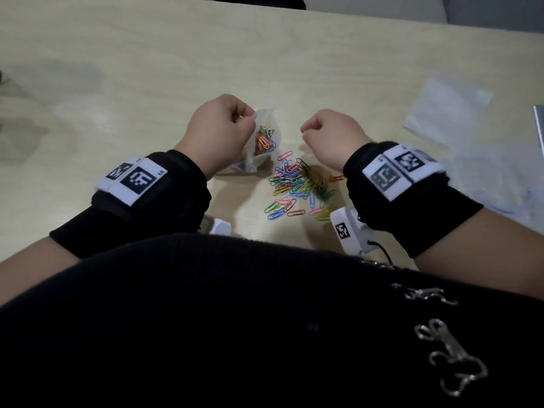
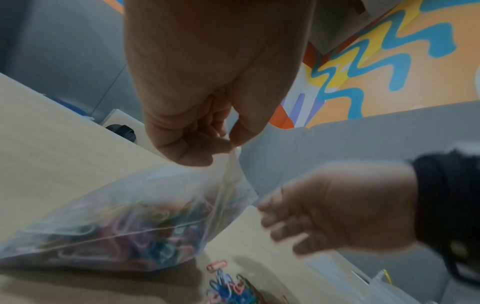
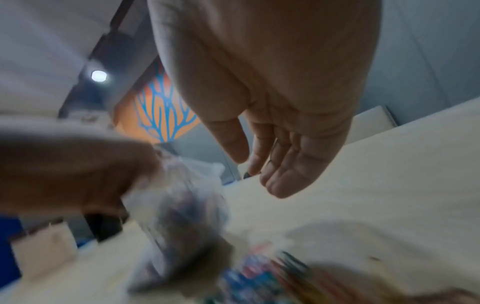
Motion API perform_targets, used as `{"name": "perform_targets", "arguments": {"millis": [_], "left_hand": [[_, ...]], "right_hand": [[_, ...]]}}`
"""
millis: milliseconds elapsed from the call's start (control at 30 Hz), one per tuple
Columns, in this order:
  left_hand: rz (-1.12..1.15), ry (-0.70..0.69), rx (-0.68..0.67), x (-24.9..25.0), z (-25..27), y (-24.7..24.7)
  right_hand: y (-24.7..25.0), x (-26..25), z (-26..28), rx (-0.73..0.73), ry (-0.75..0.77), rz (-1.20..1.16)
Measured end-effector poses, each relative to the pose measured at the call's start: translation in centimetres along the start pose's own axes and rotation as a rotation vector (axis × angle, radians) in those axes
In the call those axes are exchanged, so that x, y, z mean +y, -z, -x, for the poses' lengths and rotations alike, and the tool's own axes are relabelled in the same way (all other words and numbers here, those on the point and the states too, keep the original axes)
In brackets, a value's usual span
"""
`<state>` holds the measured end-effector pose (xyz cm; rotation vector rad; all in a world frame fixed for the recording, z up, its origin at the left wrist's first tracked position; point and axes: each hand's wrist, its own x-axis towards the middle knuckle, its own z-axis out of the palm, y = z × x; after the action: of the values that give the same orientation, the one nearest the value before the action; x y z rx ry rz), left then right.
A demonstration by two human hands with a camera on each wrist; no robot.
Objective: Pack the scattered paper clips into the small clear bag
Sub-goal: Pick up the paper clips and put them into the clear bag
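Pinching crinkled clear bag [image 1: 263, 141] rim, left hand [image 1: 219, 129], glossy wire paper clips [image 1: 297, 186]

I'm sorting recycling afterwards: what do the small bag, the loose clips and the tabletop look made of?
Small bag: thin clear plastic film, glossy and crinkled; contents show through.
Loose clips: probably wire with coloured coating, given the bright, varied colours.
Tabletop: pale wood-grain surface, matte; laminate or real wood unclear.

bag [image 1: 263, 142] left of loose clips [image 1: 297, 187] on table [image 1: 147, 83]; some clips inside bag
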<state>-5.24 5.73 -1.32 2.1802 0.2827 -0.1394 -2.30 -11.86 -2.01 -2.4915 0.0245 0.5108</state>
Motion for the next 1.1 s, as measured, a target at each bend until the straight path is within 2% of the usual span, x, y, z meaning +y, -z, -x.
{"name": "perform_targets", "arguments": {"millis": [100,200,267,367,500,633,800,967,1033,1100], "left_hand": [[0.010,-0.046,0.081,0.3,-0.5,0.6],[-0.002,-0.077,0.149,0.2,-1.0,1.2],[0.002,-0.064,0.151,0.1,-1.1,1.3],[0.017,-0.075,0.156,0.5,-0.8,1.3],[0.021,-0.090,0.125,0.8,-0.9,1.1],[0.036,-0.055,0.073,0.4,-0.8,0.7],[0.059,-0.054,0.025,0.4,-0.6,-0.2],[0.023,-0.061,-0.012,0.5,-0.6,-1.1],[0.013,-0.060,-0.025,0.5,-0.6,-1.4],[-0.003,-0.056,-0.038,0.6,-0.5,-1.7]], "right_hand": [[-2.1,2.2,-0.4,-0.111,0.047,0.203],[-4.2,3.2,0.2,-0.239,0.243,0.379],[-4.8,3.5,0.6,-0.226,0.335,0.509],[-5.3,3.6,0.9,-0.171,0.421,0.559],[-5.5,3.8,0.4,-0.115,0.403,0.570],[-4.4,3.6,-0.2,-0.105,0.336,0.431],[-1.9,3.5,-0.9,-0.103,0.117,0.184],[0.6,2.7,-1.0,-0.080,-0.095,-0.387],[1.5,1.8,-0.8,-0.084,-0.137,-0.627],[2.1,0.8,-0.5,-0.118,-0.145,-0.729]]}}
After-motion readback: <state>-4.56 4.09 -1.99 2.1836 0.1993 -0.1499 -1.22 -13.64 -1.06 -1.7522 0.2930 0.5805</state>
